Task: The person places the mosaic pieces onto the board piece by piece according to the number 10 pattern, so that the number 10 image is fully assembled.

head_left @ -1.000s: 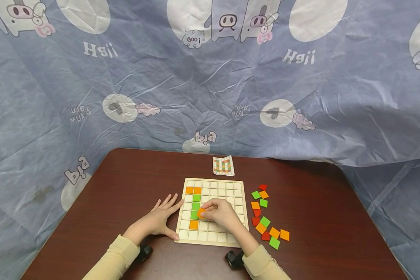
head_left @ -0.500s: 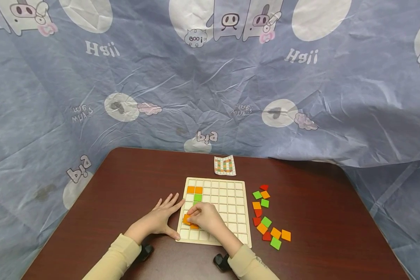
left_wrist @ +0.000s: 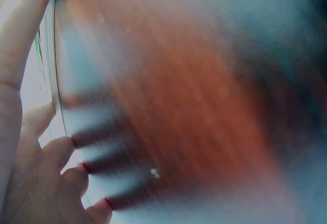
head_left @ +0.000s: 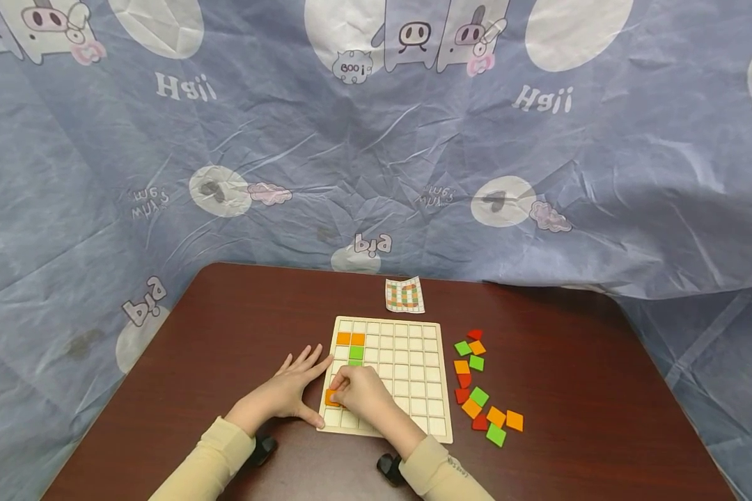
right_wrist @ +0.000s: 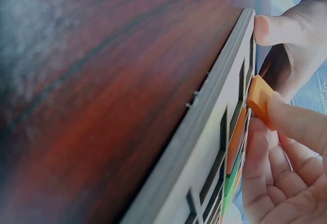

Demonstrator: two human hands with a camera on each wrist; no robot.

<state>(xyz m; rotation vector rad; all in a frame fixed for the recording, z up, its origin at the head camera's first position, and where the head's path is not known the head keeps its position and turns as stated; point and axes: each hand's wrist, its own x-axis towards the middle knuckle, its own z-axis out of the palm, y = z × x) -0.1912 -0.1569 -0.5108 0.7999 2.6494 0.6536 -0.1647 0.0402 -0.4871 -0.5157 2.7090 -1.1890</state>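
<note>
Right grip (head_left: 360,394) pinched a tilted orange tile (right_wrist: 259,96), left grip (head_left: 287,390) lay splayed; tilt, we judged, risked snagging the board (head_left: 402,371).

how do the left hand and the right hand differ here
Pose: the left hand has its fingers spread, while the right hand has its thumb and fingers brought together.
Hold: the left hand grips no tile, while the right hand pinches an orange tile.
Place: the left hand is at the board's left edge, while the right hand reaches over the board.
Shared: both are bare.
</note>
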